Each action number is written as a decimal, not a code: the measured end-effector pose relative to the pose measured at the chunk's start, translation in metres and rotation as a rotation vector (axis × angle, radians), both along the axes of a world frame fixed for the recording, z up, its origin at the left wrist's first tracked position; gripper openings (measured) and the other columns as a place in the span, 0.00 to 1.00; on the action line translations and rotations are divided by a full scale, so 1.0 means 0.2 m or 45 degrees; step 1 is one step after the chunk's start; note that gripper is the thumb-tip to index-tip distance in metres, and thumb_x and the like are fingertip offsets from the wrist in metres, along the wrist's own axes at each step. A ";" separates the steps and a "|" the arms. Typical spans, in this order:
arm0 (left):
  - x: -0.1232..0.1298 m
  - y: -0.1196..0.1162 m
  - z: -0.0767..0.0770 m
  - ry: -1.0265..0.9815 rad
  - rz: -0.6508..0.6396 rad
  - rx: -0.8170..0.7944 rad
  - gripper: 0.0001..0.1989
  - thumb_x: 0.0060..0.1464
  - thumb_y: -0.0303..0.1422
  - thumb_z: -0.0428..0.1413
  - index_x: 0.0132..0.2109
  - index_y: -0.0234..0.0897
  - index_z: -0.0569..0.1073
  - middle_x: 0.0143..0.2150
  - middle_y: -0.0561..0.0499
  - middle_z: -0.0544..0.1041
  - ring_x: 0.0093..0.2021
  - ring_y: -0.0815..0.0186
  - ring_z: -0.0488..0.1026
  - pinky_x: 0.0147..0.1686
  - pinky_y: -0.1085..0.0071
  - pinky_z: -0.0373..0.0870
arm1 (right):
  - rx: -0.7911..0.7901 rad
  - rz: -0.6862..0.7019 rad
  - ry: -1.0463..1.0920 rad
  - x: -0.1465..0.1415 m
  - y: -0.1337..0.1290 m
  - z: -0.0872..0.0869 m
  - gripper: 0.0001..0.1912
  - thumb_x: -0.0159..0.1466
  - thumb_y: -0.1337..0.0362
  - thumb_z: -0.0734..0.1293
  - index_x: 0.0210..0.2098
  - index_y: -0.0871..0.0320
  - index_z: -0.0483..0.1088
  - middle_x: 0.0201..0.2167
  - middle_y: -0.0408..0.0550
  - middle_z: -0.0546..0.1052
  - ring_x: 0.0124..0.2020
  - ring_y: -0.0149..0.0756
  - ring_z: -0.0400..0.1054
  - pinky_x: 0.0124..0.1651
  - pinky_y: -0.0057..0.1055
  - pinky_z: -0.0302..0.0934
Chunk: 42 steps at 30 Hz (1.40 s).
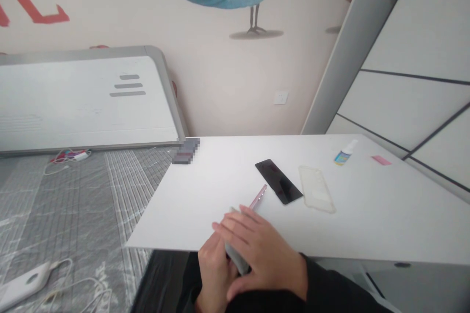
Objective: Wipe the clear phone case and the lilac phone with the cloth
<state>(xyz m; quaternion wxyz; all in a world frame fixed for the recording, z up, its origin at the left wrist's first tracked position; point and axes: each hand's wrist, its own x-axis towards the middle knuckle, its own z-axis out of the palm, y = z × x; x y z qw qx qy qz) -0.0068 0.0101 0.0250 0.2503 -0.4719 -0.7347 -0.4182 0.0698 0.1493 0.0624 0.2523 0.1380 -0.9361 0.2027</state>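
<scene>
Close to my body at the table's front edge, my left hand [215, 264] is wrapped round a flat grey object [237, 257]. My right hand [262, 252] lies over it from the right, fingers closed across its top. Both hands cover most of it, so its kind cannot be made out. Just beyond my fingers a slim, shiny pink object [258, 196] shows, its near end hidden. A black phone [279, 181] lies flat ahead, with a clear phone case [316, 189] to its right.
On the white table [367, 215] stand a small spray bottle [343, 154] and a pink piece [381, 160] at the far right. A blurred dark item [186, 150] sits at the far left corner. Left is a bed [91, 195] with a white power bank [25, 284] and cables.
</scene>
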 end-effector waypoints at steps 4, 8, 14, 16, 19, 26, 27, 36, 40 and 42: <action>0.04 -0.01 0.12 -0.134 -0.072 0.139 0.07 0.66 0.31 0.54 0.48 0.36 0.76 0.36 0.47 0.83 0.33 0.65 0.82 0.37 0.74 0.79 | -0.260 -0.183 0.017 0.01 0.06 0.05 0.46 0.65 0.29 0.49 0.62 0.62 0.62 0.56 0.63 0.73 0.58 0.54 0.68 0.64 0.53 0.60; 0.04 0.03 0.25 -0.190 -0.255 0.250 0.08 0.65 0.27 0.54 0.50 0.38 0.74 0.42 0.46 0.82 0.41 0.65 0.81 0.43 0.74 0.79 | -0.614 -0.115 0.083 0.02 0.00 0.03 0.40 0.68 0.32 0.49 0.62 0.59 0.55 0.57 0.62 0.68 0.60 0.51 0.66 0.61 0.48 0.63; 0.05 0.08 0.28 -0.212 -0.310 0.136 0.09 0.68 0.29 0.51 0.50 0.38 0.74 0.41 0.47 0.81 0.41 0.68 0.81 0.40 0.78 0.76 | -0.936 -0.288 0.367 0.00 -0.13 0.03 0.33 0.69 0.36 0.55 0.61 0.52 0.54 0.58 0.57 0.62 0.61 0.48 0.61 0.60 0.46 0.63; 0.05 0.09 0.28 -0.239 -0.318 0.110 0.10 0.68 0.30 0.50 0.51 0.39 0.74 0.43 0.47 0.81 0.42 0.67 0.81 0.40 0.78 0.76 | -0.887 -0.348 0.455 -0.01 -0.12 0.07 0.29 0.69 0.39 0.61 0.59 0.52 0.57 0.55 0.55 0.64 0.58 0.47 0.63 0.58 0.45 0.63; 0.06 0.10 0.27 -0.313 -0.306 0.117 0.09 0.67 0.29 0.50 0.50 0.40 0.74 0.41 0.49 0.81 0.39 0.68 0.81 0.37 0.78 0.76 | -0.668 -0.379 0.483 -0.02 -0.10 0.14 0.21 0.68 0.47 0.65 0.52 0.53 0.62 0.48 0.52 0.67 0.51 0.44 0.66 0.54 0.43 0.64; 0.03 0.12 0.11 -0.561 -0.430 -0.071 0.08 0.62 0.28 0.50 0.44 0.38 0.74 0.35 0.50 0.81 0.30 0.65 0.78 0.28 0.75 0.73 | -0.189 -0.285 0.540 -0.02 -0.04 0.21 0.07 0.69 0.61 0.63 0.44 0.56 0.68 0.40 0.49 0.77 0.47 0.40 0.72 0.67 0.44 0.53; 0.03 0.12 0.08 -0.603 -0.440 -0.102 0.07 0.61 0.28 0.50 0.41 0.38 0.73 0.32 0.51 0.80 0.27 0.65 0.76 0.26 0.74 0.71 | -0.122 -0.238 0.537 -0.02 -0.02 0.21 0.08 0.71 0.61 0.62 0.46 0.57 0.68 0.42 0.49 0.79 0.49 0.39 0.72 0.69 0.43 0.50; 0.01 0.12 0.00 -0.735 -0.494 -0.123 0.14 0.60 0.27 0.48 0.51 0.37 0.72 0.40 0.47 0.81 0.37 0.62 0.78 0.40 0.68 0.76 | -0.033 -0.367 0.286 -0.02 0.04 0.25 0.25 0.65 0.51 0.67 0.54 0.61 0.63 0.52 0.62 0.76 0.60 0.55 0.67 0.67 0.62 0.51; 0.02 0.12 -0.01 -0.682 -0.434 -0.147 0.07 0.59 0.28 0.49 0.37 0.38 0.72 0.28 0.52 0.77 0.25 0.65 0.73 0.25 0.73 0.67 | 0.063 -0.125 0.234 0.00 0.02 0.31 0.10 0.67 0.67 0.62 0.48 0.57 0.66 0.45 0.51 0.79 0.51 0.43 0.72 0.67 0.49 0.57; 0.02 0.12 0.00 -0.677 -0.463 -0.136 0.08 0.59 0.29 0.47 0.33 0.38 0.70 0.27 0.52 0.76 0.26 0.65 0.73 0.26 0.73 0.68 | 0.022 -0.141 0.221 0.00 0.02 0.32 0.11 0.65 0.65 0.64 0.47 0.58 0.67 0.44 0.51 0.78 0.47 0.44 0.73 0.63 0.48 0.61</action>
